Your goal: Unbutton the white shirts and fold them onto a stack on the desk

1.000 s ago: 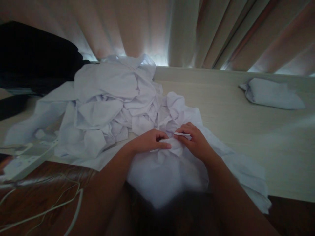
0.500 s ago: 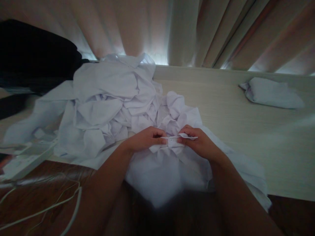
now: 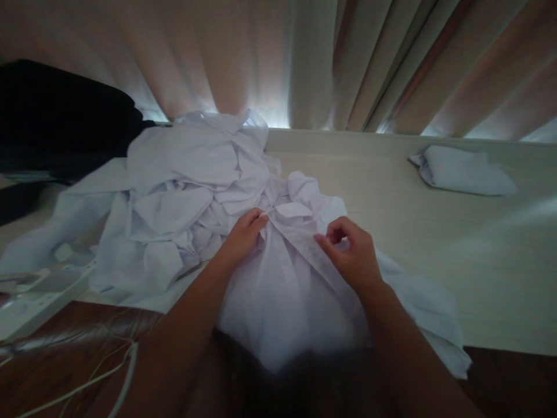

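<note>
A white button-up shirt (image 3: 287, 290) lies over my lap and spreads onto the pale surface, its front edge running slantwise between my hands. My left hand (image 3: 246, 235) pinches the shirt's edge between thumb and fingers. Just to the right of the placket, my right hand (image 3: 352, 249) is lifted with curled fingers and the thumb apart from them; nothing shows in its grasp. Its thumb tip is close to the cloth, and whether it touches I cannot tell.
A heap of crumpled white shirts (image 3: 187, 157) lies at the left, beside a dark bundle (image 3: 65, 116). Folded white cloth (image 3: 467, 171) rests at the right on the pale board (image 3: 491, 261). A power strip (image 3: 47, 299) and white cables (image 3: 93, 383) are at lower left; curtains (image 3: 243, 58) hang behind.
My right hand has let go of the shirt and moved slightly right. My left hand has shifted left and up, still pinching. The buttoned part that was between my hands has spread out.
</note>
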The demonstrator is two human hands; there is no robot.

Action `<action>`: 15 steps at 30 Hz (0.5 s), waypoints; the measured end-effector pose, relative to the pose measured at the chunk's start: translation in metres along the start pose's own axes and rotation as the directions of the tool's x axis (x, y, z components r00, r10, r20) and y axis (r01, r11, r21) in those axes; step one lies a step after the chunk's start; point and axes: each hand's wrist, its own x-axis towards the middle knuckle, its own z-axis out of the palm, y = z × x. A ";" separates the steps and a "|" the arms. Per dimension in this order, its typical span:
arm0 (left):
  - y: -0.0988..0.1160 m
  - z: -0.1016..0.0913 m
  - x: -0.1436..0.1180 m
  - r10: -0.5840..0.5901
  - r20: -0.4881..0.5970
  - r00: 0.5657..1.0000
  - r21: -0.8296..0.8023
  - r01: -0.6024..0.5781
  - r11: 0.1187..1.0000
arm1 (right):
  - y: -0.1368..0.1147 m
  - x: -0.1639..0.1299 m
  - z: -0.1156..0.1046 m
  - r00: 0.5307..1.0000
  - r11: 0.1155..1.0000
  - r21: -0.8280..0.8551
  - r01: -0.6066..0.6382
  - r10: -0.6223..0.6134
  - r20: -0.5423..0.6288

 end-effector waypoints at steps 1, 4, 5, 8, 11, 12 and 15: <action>0.000 -0.001 0.001 -0.021 -0.047 0.999 -0.001 0.021 1.000 | -0.001 -0.002 0.000 0.991 1.000 -0.030 0.004 0.001 0.135; 0.012 -0.005 -0.011 0.068 -0.276 0.959 0.132 -0.032 0.991 | -0.003 -0.006 0.007 0.938 0.984 -0.170 0.046 0.016 0.346; 0.021 -0.006 -0.021 0.144 -0.344 0.928 0.215 -0.071 0.974 | -0.002 -0.006 0.012 0.933 0.971 -0.229 0.065 0.022 0.359; 0.050 -0.002 -0.060 0.316 -0.212 0.925 0.432 -0.201 0.879 | 0.001 -0.008 0.026 0.909 0.913 -0.390 0.119 0.057 0.412; 0.058 0.016 -0.089 0.206 0.197 0.958 0.559 -0.283 0.780 | 0.007 -0.009 0.034 0.883 0.869 -0.483 0.107 0.140 0.448; 0.053 0.023 -0.092 0.112 0.286 0.952 0.597 -0.268 0.756 | 0.009 -0.009 0.035 0.877 0.862 -0.498 0.091 0.168 0.450; 0.020 0.042 -0.083 -0.100 0.314 0.944 0.694 -0.156 0.703 | 0.014 -0.009 0.032 0.867 0.858 -0.512 0.043 0.222 0.445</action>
